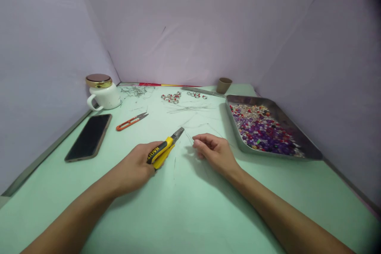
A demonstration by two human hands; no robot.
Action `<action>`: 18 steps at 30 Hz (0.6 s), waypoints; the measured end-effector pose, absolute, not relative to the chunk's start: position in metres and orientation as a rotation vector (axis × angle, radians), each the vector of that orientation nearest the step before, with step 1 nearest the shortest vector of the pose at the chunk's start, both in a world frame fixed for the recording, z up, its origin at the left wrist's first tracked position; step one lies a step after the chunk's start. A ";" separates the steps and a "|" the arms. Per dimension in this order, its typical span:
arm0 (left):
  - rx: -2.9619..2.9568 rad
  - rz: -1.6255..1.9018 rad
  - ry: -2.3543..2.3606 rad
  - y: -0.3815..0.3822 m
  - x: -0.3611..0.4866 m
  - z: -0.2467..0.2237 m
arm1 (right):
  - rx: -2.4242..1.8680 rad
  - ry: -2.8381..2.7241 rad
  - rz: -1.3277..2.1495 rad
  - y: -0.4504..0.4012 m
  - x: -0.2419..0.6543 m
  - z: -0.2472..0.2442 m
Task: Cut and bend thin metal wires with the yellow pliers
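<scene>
My left hand point(141, 165) is closed around the handles of yellow-and-black pliers point(162, 151). Their metal jaws point up and to the right, over the middle of the table. My right hand point(214, 152) is apart from the pliers, thumb and fingers pinched together on a thin wire point(188, 136) whose end shows at the fingertips. Loose wire pieces point(190, 108) lie on the table beyond both hands. One short wire point(174, 168) rests between the hands. Farther back are small piles of red-and-silver beaded pieces point(171, 97).
On the right is a metal tray point(238, 137) with many mixed beads point(262, 131). Orange thread snips point(131, 121), a phone point(88, 137) and a lidded white mug point(104, 96) stand or lie left. A brown cup point(224, 85) and tangled wire scraps point(137, 91) are at the back.
</scene>
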State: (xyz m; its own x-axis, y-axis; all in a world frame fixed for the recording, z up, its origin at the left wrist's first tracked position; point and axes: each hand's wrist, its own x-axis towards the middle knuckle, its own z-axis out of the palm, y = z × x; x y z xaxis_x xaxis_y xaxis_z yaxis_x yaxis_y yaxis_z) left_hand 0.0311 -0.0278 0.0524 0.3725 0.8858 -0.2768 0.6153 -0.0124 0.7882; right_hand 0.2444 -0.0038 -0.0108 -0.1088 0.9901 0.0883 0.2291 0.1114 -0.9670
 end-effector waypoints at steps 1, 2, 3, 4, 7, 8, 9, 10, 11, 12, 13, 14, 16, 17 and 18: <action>1.731 0.366 1.319 -0.029 0.032 0.052 | -1.275 -1.494 1.113 -0.004 0.244 -0.010; 1.745 0.364 1.302 -0.030 0.033 0.051 | -1.294 -1.479 1.151 -0.004 0.243 -0.009; 1.761 0.363 1.284 -0.030 0.034 0.050 | -1.311 -1.460 1.199 -0.004 0.243 -0.007; 1.781 0.365 1.272 -0.031 0.035 0.049 | -1.322 -1.441 1.257 -0.005 0.243 -0.005; 1.859 0.366 1.284 -0.032 0.036 0.047 | -1.317 -1.408 1.394 -0.004 0.245 0.000; 1.890 0.357 1.298 -0.032 0.036 0.046 | -1.324 -1.417 1.392 -0.003 0.246 0.002; 1.922 0.343 1.311 -0.033 0.035 0.045 | -1.342 -1.438 1.363 -0.002 0.247 0.003; 1.958 0.331 1.325 -0.033 0.034 0.044 | -1.367 -1.467 1.322 -0.001 0.248 0.003; 1.997 0.323 1.339 -0.033 0.034 0.042 | -1.390 -1.493 1.287 0.000 0.249 0.003; 2.038 0.317 1.353 -0.033 0.033 0.040 | -1.402 -1.508 1.273 0.001 0.249 0.002; 2.076 0.317 1.369 -0.034 0.033 0.038 | -1.399 -1.507 1.287 0.002 0.249 0.001; 2.109 0.316 1.385 -0.034 0.033 0.036 | -1.382 -1.488 1.325 0.002 0.249 0.000; 2.161 0.303 1.415 -0.036 0.033 0.031 | -1.334 -1.404 1.434 0.002 0.247 -0.002; 2.182 0.291 1.431 -0.036 0.034 0.029 | -1.307 -1.351 1.497 0.001 0.246 -0.003; 2.203 0.282 1.454 -0.037 0.035 0.027 | -1.280 -1.295 1.559 0.000 0.245 -0.003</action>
